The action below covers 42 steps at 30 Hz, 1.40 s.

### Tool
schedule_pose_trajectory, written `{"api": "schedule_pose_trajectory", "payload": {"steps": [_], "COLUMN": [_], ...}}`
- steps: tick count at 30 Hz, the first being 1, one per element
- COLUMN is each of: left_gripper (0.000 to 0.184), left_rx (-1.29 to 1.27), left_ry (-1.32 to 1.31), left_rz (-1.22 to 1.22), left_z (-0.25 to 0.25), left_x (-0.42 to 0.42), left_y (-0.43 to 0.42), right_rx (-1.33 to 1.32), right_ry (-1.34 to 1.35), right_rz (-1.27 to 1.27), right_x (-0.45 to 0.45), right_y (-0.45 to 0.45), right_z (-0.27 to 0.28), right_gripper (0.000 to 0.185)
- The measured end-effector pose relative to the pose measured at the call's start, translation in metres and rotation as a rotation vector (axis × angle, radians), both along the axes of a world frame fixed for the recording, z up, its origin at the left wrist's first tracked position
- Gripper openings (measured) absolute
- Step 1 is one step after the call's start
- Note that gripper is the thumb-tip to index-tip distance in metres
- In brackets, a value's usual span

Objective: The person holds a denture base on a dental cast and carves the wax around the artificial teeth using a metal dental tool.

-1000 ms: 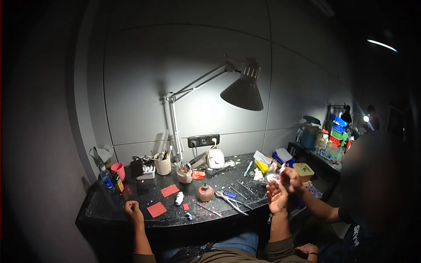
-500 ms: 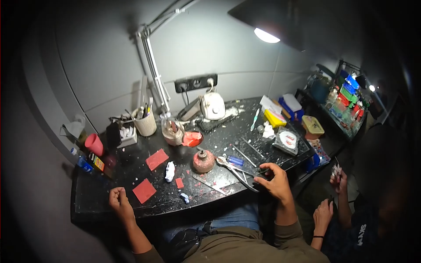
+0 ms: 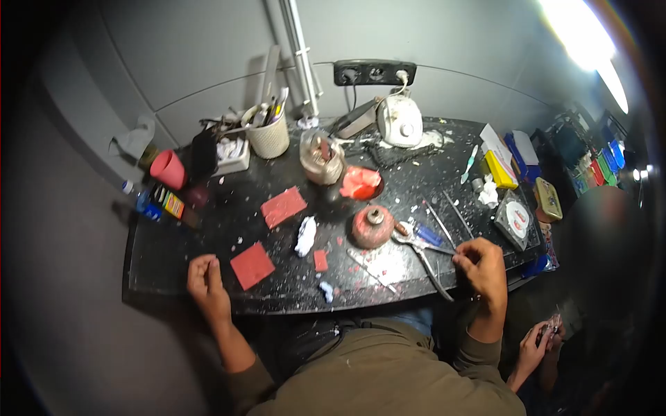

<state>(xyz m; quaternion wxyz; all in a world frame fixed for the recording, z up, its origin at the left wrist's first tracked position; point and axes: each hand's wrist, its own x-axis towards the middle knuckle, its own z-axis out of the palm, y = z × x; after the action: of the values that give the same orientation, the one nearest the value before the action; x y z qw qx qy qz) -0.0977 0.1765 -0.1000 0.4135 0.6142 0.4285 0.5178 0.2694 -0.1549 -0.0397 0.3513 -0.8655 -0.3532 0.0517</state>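
Note:
My right hand (image 3: 484, 269) is closed at the table's right front, its thumb and fingers pinching one handle end of the metal pliers (image 3: 423, 245). The pliers lie with their jaws beside a round pink-stained burner (image 3: 372, 227) with a metal neck. My left hand (image 3: 207, 279) rests at the left front edge, fingers loosely curled, with nothing visible in them. To its right lies a square red wax-like sheet (image 3: 252, 265); another red sheet (image 3: 284, 206) is farther back. A small red piece (image 3: 320, 261) and a crumpled white wad (image 3: 305, 236) lie nearby.
Behind the burner are a bowl of red material (image 3: 362, 183) and a cloudy jar (image 3: 322, 159). Thin tools, including a metal rod (image 3: 441, 223), lie right of a blue cylinder (image 3: 429, 236). A pink cup (image 3: 168, 170) stands left. Another person's hands (image 3: 538, 347) are at lower right.
My right hand has closed from an open grasp onto the pliers' handle. My left hand stays curled at the table edge. The camera view has shifted, and the other person's hands have come together.

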Motion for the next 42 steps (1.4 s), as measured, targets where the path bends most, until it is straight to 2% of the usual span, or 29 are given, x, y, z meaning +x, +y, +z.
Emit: {"api": "schedule_pose_trajectory", "payload": {"steps": [3,5,9,11,13,15,18,20,21,23,25,27,29,30,31,33,35,37,39,40,42], "left_gripper": [0.002,0.002,0.005,0.005,0.006,0.006,0.005,0.005,0.006,0.006,0.002,0.004,0.009,0.009,0.009,0.008,0.008,0.012,0.016,0.016,0.025], "left_rx": [0.047,0.089,0.145,0.100,0.111,0.185,0.189,0.224,0.210,0.144,0.117,0.168,0.184,0.279,0.376,0.631,0.742,0.690,0.856,0.856,0.778], "left_ry": [-0.028,-0.038,-0.036,-0.032,-0.055,-0.076,-0.055,-0.064,-0.046,-0.049,-0.039,0.026,0.115,0.139,0.164,0.313,0.382,0.438,0.586,0.586,0.919], "left_rz": [-0.044,-0.081,-0.097,-0.100,-0.094,-0.109,-0.121,-0.094,-0.091,-0.096,-0.118,-0.116,-0.162,-0.141,-0.124,-0.131,-0.264,-0.332,-0.395,-0.392,-0.369], "left_z": [-0.009,-0.009,0.003,0.004,-0.001,-0.007,-0.013,-0.017,-0.019,-0.018,-0.017,-0.014,-0.007,-0.006,-0.003,0.034,0.047,0.063,0.076,0.078,0.074], "left_x": [0.002,0.002,0.007,0.008,0.004,0.005,0.003,0.006,0.004,0.005,0.003,0.007,0.014,0.019,0.027,0.044,0.057,0.076,0.094,0.100,0.112], "left_y": [0.004,0.005,-0.004,-0.001,0.003,0.006,0.012,0.013,0.015,0.015,0.016,0.010,0.001,-0.001,-0.005,-0.040,-0.049,-0.056,-0.057,-0.053,-0.042], "right_rx": [0.100,0.261,0.300,0.272,0.208,0.151,0.179,0.240,0.245,0.246,0.293,0.336,0.337,0.275,0.339,0.292,0.278,0.265,0.212,0.214,0.208], "right_ry": [-0.092,-0.149,-0.139,-0.222,-0.199,-0.212,-0.293,-0.226,-0.234,-0.049,0.085,-0.024,-0.175,-0.174,-0.234,-0.158,-0.140,-0.145,-0.147,-0.148,-0.260], "right_rz": [-0.057,0.076,0.565,0.643,0.651,0.637,0.636,0.669,0.646,0.585,0.313,0.076,-0.045,-0.077,-0.114,-0.133,-0.157,-0.159,-0.162,-0.159,-0.161], "right_x": [-0.020,-0.052,-0.116,-0.138,-0.149,-0.151,-0.145,-0.138,-0.131,-0.116,-0.092,-0.057,-0.025,-0.011,0.003,0.019,0.021,0.027,0.032,0.031,0.028], "right_y": [0.008,0.024,0.063,0.084,0.103,0.116,0.117,0.111,0.106,0.086,0.070,0.058,0.044,0.038,0.035,0.032,0.033,0.036,0.039,0.038,0.033], "right_z": [0.002,0.015,0.001,-0.009,-0.018,-0.034,-0.038,-0.038,-0.033,-0.017,-0.009,-0.015,-0.022,-0.022,-0.031,-0.034,-0.031,-0.038,-0.044,-0.044,-0.041], "right_gripper": [0.018,0.023,0.038,0.044,0.045,0.036,0.032,0.028,0.028,0.023,0.025,0.022,0.019,0.016,0.016,0.015,0.015,0.016,0.018,0.018,0.022]}}
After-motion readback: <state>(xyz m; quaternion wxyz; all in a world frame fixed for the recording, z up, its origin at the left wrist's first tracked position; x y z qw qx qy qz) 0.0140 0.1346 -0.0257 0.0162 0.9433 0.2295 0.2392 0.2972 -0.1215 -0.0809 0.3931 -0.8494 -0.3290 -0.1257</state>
